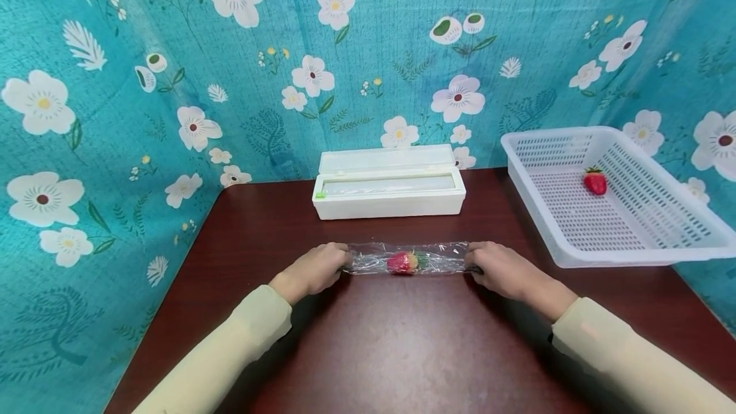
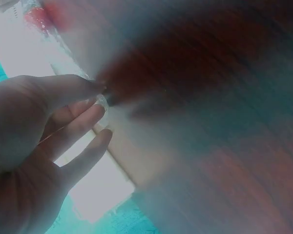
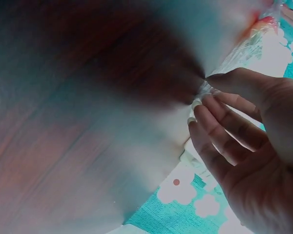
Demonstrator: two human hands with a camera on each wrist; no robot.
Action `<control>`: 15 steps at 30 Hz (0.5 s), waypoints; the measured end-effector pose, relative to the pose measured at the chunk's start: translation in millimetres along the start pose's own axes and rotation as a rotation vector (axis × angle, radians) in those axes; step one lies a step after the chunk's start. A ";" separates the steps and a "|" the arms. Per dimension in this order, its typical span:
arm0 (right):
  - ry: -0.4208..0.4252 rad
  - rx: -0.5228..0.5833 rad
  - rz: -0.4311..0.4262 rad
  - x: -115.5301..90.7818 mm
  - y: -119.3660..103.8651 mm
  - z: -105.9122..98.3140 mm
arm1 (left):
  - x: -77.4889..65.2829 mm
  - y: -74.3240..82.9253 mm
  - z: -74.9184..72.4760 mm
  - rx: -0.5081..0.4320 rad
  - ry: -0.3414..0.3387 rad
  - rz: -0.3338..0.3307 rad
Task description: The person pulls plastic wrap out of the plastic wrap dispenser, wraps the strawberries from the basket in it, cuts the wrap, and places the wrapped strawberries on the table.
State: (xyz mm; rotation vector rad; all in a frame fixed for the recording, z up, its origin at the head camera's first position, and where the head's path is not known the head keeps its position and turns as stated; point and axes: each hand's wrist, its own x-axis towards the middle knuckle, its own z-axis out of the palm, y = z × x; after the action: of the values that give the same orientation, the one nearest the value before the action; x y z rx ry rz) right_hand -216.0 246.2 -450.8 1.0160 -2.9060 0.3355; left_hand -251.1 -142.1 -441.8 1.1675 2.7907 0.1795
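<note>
Left hand and right hand pinch the plastic wrap's ends
Uneven pulling might tear it, freeing the wrapped strawberry.

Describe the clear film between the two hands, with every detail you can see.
The clear film is thin, glossy and transparent, like plastic wrap, creased and flecked with bright glints. It forms a narrow strip running sideways above the dark red-brown table, nearer the viewer than the white box. A strawberry shows through near its middle. The left hand pinches one end, the right hand the other. Whether its underside touches the table is unclear.
</note>
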 end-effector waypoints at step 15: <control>0.001 0.100 -0.008 -3.2 6.9 -3.8 | -8.3 -7.2 -1.1 -0.079 0.107 0.066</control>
State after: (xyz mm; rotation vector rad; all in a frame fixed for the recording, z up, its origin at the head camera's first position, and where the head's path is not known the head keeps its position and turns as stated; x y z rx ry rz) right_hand -217.9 254.2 -448.8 1.0404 -2.9099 0.4852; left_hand -250.4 -153.2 -441.3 1.2677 2.8077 0.3648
